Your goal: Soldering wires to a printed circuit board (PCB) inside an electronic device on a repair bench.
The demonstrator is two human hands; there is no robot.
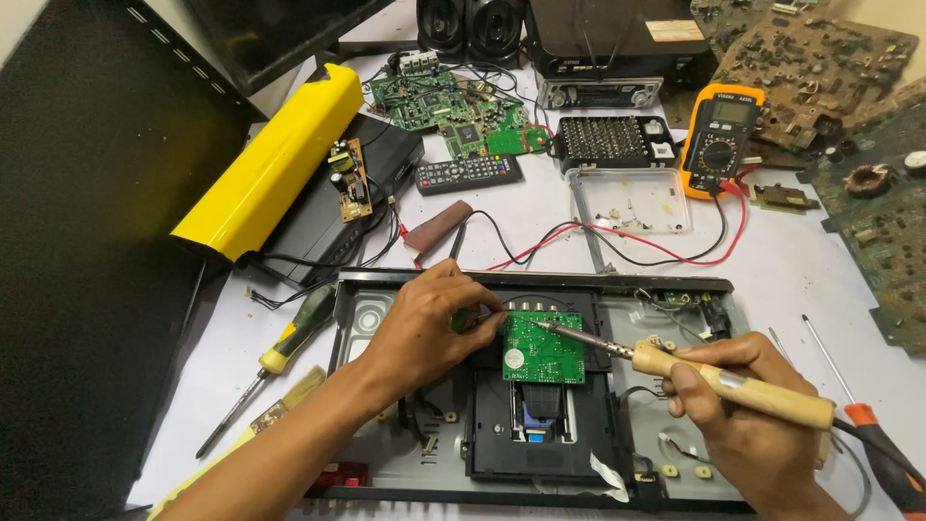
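While the right hand (pixel 748 405) grips a wooden-handled soldering iron (pixel 675 365), tip on the small green board (pixel 543 347) in the opened player chassis (pixel 386 453) on the worktop, the left hand (pixel 424 323) pinches something at the board's left edge (can't tell what). Risk: left fingers (pixel 487 311) sit close to the hot tip; a slip could burn them or bridge pads. Multimeter leads (pixel 627 236) lie just behind.

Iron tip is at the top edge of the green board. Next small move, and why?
Probably ease the soldering iron tip down onto the joint at the small green board's upper edge. The right hand grips the wooden handle with the tip at that edge, and the left hand pinches something beside the board's left corner, apparently steadying it.
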